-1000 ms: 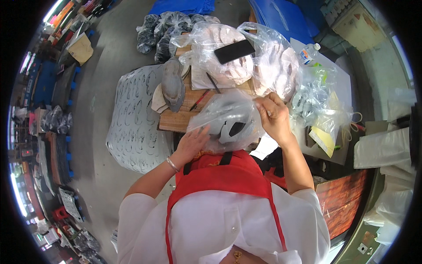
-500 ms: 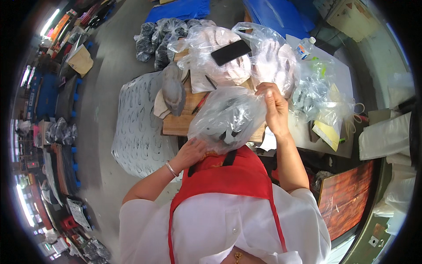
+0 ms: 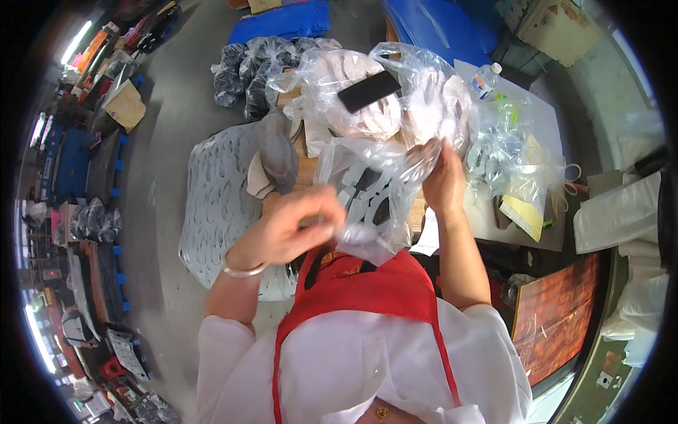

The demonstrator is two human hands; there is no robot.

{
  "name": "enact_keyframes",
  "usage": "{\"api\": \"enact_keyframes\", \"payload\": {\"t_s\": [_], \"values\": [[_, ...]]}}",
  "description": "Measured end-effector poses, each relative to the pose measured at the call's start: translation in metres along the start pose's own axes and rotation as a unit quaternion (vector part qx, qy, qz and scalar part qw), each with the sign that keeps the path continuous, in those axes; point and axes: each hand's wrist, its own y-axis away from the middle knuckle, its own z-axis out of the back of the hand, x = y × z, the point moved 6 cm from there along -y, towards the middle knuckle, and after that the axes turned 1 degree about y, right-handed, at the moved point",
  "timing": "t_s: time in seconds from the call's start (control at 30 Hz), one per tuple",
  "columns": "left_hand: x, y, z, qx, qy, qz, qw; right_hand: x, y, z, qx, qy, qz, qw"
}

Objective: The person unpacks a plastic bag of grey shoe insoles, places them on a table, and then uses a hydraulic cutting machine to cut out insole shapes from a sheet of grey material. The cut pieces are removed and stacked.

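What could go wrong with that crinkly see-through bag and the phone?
The phone lies on a lumpy bag of pale pieces, so a bump might make it slide off.

The clear bag is pinched near its top by the right hand; thin plastic like that could slip or tear. The left hand is blurred, so I can't tell whether it's helping.

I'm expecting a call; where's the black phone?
In the head view, the black phone lies near top centre, on a bag of pale pieces, beyond the bag the right hand grips.
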Motion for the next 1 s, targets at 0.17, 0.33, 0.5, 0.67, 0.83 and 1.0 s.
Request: {"api": "enact_keyframes", "payload": {"t_s": [0.17, 0.33, 0.5, 0.67, 0.83, 1.0], "values": [[0.003, -0.056, -0.023, -0.093, -0.123, -0.083, 0.985, 0.016, 0.057, -0.062, 0.239, 0.118, 0.039, 0.963], [0.005, -0.067, -0.013, -0.118, -0.113, -0.072, 0.984, 0.04, 0.06, -0.074, 0.051, 0.28, 0.16, 0.945], [0.028, -0.026, 0.009, -0.211, -0.307, -0.119, 0.92, 0.074, 0.027, -0.036, -0.215, -0.033, 0.18, 0.959], [0.147, -0.008, -0.038, -0.146, -0.346, -0.026, 0.927, 0.067, 0.051, -0.065, -0.218, 0.108, 0.149, 0.958], [0.227, -0.017, -0.056, -0.124, -0.11, 0.048, 0.985, 0.03, 0.077, -0.125, 0.121, 0.095, 0.234, 0.96], [0.251, -0.03, -0.077, -0.101, 0.205, 0.157, 0.961, 0.02, 0.069, -0.142, 0.291, 0.182, 0.214, 0.914]]}}
